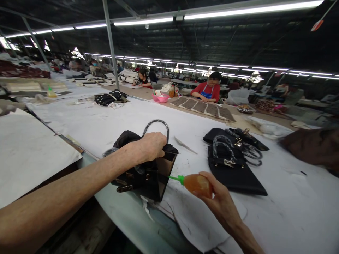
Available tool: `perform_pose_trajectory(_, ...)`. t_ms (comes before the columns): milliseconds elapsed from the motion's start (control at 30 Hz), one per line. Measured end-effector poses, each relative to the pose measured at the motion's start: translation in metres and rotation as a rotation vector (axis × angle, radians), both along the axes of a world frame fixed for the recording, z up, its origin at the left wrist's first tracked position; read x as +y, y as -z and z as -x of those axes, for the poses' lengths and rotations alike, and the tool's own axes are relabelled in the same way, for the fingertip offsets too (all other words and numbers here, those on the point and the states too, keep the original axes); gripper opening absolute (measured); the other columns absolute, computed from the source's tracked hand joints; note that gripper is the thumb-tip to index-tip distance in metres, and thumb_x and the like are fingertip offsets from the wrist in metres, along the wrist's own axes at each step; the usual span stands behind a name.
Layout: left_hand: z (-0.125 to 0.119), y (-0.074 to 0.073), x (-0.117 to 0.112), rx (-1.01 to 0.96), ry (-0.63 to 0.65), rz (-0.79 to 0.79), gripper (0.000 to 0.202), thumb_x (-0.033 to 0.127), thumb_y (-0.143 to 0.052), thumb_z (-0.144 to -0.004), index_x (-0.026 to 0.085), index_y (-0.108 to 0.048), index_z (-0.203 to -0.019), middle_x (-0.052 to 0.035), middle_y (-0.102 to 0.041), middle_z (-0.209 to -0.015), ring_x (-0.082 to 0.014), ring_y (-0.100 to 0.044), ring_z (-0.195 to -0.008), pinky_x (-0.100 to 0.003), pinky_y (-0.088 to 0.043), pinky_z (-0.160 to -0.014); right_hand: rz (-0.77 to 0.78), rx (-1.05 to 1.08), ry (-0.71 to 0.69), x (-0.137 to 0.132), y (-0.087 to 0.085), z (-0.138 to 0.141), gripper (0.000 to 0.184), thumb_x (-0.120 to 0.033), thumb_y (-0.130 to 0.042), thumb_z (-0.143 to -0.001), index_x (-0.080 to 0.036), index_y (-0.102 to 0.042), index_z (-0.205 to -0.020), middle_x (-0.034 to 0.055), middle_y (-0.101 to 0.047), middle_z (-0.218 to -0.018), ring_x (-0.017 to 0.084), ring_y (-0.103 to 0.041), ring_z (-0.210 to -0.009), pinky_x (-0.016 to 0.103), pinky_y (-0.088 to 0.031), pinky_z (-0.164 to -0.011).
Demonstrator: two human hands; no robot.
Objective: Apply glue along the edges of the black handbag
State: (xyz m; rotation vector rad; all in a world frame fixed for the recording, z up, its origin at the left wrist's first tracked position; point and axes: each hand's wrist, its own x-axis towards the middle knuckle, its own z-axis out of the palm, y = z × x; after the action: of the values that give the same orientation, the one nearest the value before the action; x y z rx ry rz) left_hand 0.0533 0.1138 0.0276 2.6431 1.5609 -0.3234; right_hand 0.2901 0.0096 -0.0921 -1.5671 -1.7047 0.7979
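Note:
My left hand [151,145] is closed on the top of a black handbag [148,176] that stands on the white paper-covered table [148,116] near its front edge. The bag's wrapped handle [156,123] arches up behind my knuckles. My right hand [215,197] grips a small orange squeeze bottle [197,184]. Its green nozzle [175,179] points left and touches, or nearly touches, the brown side panel of the bag.
Two finished black handbags [233,158] lie flat to the right, a thin sliver [185,144] between them and my bag. Brown material [315,148] lies far right. Across the table a person in red [208,91] works at brown panels [202,107]; a pink bowl [160,98] is nearby.

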Motion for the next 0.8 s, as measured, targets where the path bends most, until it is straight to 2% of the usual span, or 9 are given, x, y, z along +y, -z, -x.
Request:
perform_pose_trajectory(367,0.001,-0.003,-0.019,0.048,-0.011,0.036,0.018,0.023,-0.057,-0.072,0.014,-0.067,-0.083,-0.0129,-0.068,-0.083,-0.0279,-0.066,-0.081,-0.03,-0.05,-0.065,0.01,-0.031,0.01,-0.006,0.011,0.003,0.045,-0.047,-0.066,-0.073,-0.021,-0.056,-0.109,0.0063,-0.062,-0.11,0.028,-0.057,-0.097,0.038,-0.044,-0.087)
perform_pose_trajectory(600,0.005,-0.002,-0.036,0.106,0.026,0.054,0.017,0.03,-0.06,-0.074,0.014,-0.065,-0.078,-0.0128,-0.066,-0.078,-0.0293,-0.066,-0.077,-0.034,-0.051,-0.065,0.073,-0.029,0.023,-0.011,0.016,0.004,0.047,-0.052,-0.065,-0.074,-0.022,-0.052,-0.108,0.0035,-0.063,-0.099,0.026,-0.058,-0.085,0.035,-0.045,-0.077)
perform_pose_trajectory(800,0.015,0.01,-0.049,0.037,0.071,0.013,0.017,0.03,-0.056,-0.076,0.014,-0.062,-0.08,-0.0118,-0.065,-0.081,-0.0291,-0.064,-0.08,-0.037,-0.05,-0.069,0.059,0.009,0.004,-0.014,0.017,0.006,0.045,-0.05,-0.066,-0.074,-0.022,-0.053,-0.106,0.0025,-0.063,-0.095,0.024,-0.059,-0.082,0.032,-0.045,-0.074)
